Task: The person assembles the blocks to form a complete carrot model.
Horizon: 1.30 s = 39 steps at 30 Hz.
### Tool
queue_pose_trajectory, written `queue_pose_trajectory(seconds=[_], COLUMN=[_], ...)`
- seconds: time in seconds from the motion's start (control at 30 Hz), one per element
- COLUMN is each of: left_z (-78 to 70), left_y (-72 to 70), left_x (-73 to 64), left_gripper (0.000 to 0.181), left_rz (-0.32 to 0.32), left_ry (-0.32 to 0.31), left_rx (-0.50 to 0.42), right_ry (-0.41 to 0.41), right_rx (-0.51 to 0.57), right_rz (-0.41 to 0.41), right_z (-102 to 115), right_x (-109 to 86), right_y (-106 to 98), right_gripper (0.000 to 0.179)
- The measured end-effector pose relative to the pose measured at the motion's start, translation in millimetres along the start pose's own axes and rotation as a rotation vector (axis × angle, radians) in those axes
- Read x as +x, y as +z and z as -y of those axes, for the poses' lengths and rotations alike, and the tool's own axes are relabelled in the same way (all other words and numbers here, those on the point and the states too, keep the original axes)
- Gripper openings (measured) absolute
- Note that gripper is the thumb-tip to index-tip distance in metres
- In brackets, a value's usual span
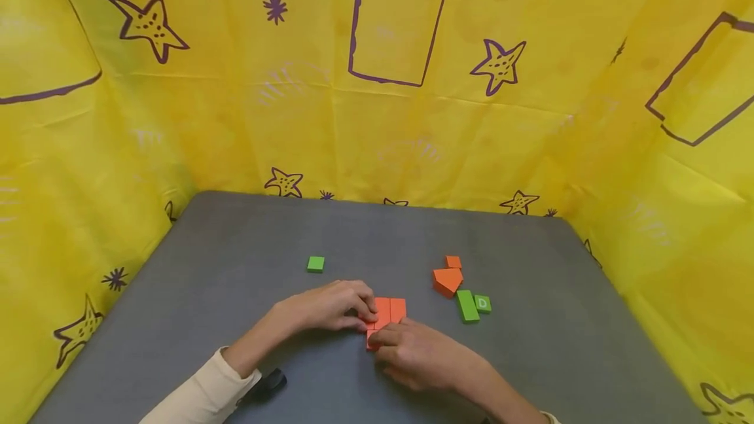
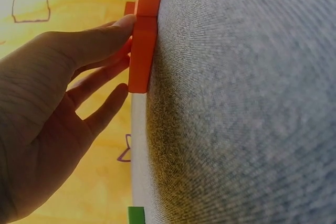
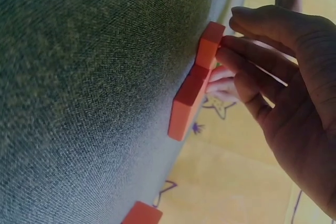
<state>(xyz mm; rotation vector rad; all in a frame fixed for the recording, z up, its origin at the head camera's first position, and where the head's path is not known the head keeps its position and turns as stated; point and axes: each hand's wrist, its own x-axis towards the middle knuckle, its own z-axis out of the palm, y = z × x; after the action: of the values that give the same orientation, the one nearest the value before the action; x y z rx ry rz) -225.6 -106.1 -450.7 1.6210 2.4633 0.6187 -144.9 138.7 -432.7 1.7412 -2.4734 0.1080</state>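
Several flat orange-red blocks lie together on the grey table between the two hands. My left hand reaches in from the left, its thumb and fingertips at the upper edge of a long orange block. From the near side, my right hand rests its fingertips at a shorter orange block. In the right wrist view its thumb stands apart from that block. Fingers cover part of the group in the head view.
A green square block lies beyond the left hand. To the right are an orange five-sided block, a small orange block, a long green block and a green block marked D. Yellow patterned cloth surrounds the table.
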Motion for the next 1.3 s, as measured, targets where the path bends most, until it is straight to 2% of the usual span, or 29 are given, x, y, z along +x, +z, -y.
queue_pose_trajectory(seconds=[0.23, 0.43, 0.6, 0.7, 0.77, 0.9, 0.97, 1.13, 1.3], left_z=[0.2, -1.8, -5.6, -6.7, -7.2, -8.0, -8.4, -8.4, -6.0], left_y=[2.6, 3.9, 3.6, 4.2, 4.7, 7.2, 8.5, 10.0, 10.4], left_x=[1.7, 3.1, 3.7, 3.6, 3.3, 3.2, 3.4, 4.2, 5.0], left_gripper=[0.017, 0.011, 0.009, 0.009, 0.01, 0.012, 0.013, 0.016, 0.017], left_rz=[0.015, -0.007, -0.019, -0.012, -0.007, -0.006, -0.01, -0.025, -0.045], left_ry=[-0.007, -0.005, -0.001, -0.018, -0.03, -0.049, -0.057, -0.053, -0.025], left_rx=[-0.008, 0.007, 0.034, 0.024, 0.018, 0.015, 0.014, 0.014, 0.026], right_ry=[0.008, 0.088, 0.197, 0.298, 0.394, 0.578, 0.601, 0.573, 0.703], right_rx=[0.036, 0.034, 0.037, 0.017, 0.014, 0.102, 0.169, 0.263, 0.212], right_rz=[0.008, -0.026, -0.092, -0.12, -0.11, -0.049, -0.016, 0.025, 0.016], right_z=[-3.8, -18.1, -46.4, -71.6, -89.6, -121.8, -132.8, -147.4, -153.2], right_x=[-0.8, -7.4, -20.3, -31.8, -40.0, -54.2, -59.2, -69.0, -79.2], right_y=[0.0, -9.6, -25.8, -33.0, -36.2, -34.6, -30.5, -20.7, -21.8], right_gripper=[0.013, 0.018, 0.019, 0.019, 0.019, 0.02, 0.022, 0.02, 0.017])
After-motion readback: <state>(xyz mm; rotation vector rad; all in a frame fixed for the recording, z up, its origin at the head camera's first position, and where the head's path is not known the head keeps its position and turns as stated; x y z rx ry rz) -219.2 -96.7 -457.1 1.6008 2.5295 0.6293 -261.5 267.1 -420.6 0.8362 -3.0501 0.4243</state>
